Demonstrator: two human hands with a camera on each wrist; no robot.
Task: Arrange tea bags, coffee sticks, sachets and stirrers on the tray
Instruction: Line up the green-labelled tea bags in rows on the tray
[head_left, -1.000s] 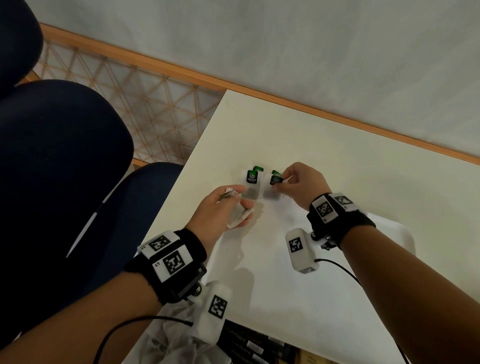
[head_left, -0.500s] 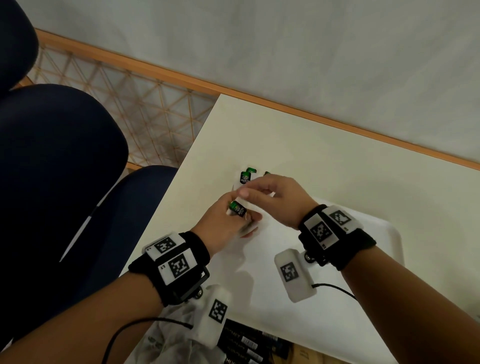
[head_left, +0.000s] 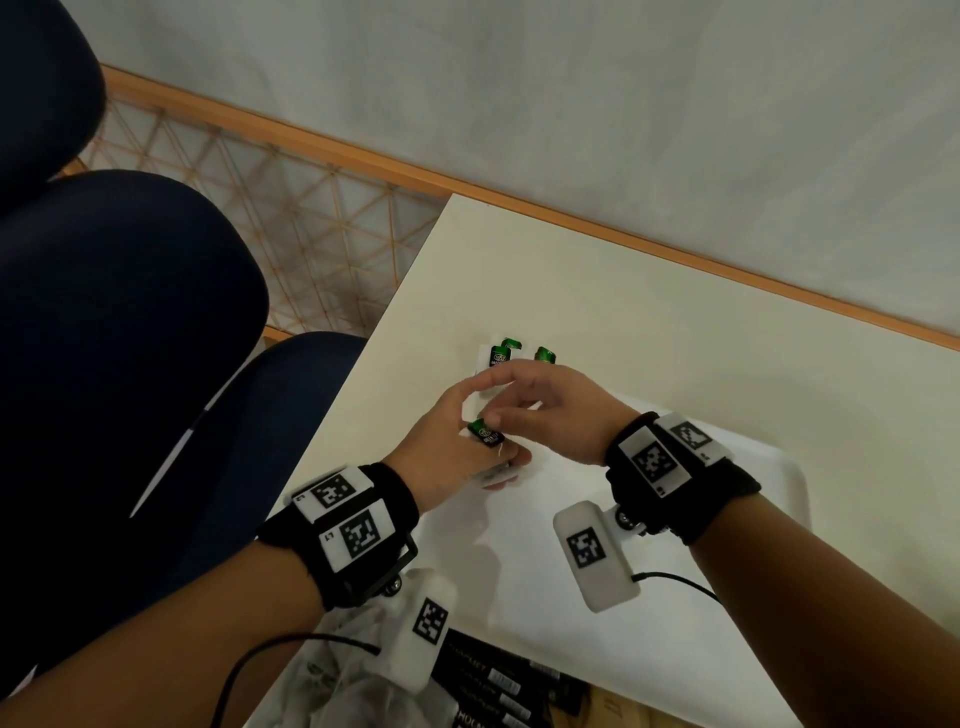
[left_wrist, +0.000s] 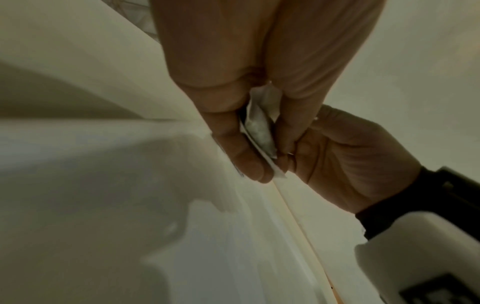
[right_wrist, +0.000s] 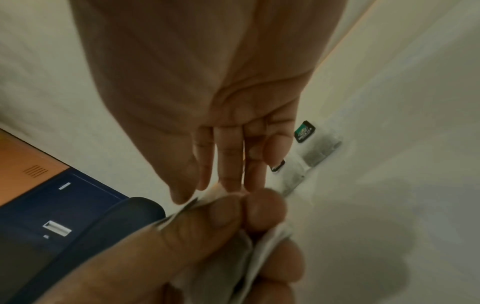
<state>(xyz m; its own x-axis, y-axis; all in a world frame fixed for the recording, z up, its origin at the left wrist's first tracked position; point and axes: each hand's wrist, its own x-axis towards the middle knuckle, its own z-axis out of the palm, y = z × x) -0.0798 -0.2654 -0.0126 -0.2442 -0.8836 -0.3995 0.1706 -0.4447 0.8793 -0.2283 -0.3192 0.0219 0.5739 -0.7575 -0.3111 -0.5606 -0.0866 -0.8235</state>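
Both hands meet over the far left corner of the white tray (head_left: 769, 467), which lies on the pale counter (head_left: 623, 291). The left hand (head_left: 447, 452) is curled around a small bundle of white tea bags (left_wrist: 259, 127), one green and black tag (head_left: 485, 434) showing on top. The right hand (head_left: 550, 410) reaches across with fingers bent, its thumb and fingertips closing on that same bundle. Just beyond the hands, two more tea bags (head_left: 501, 356) with green tags lie flat side by side at the tray's far edge.
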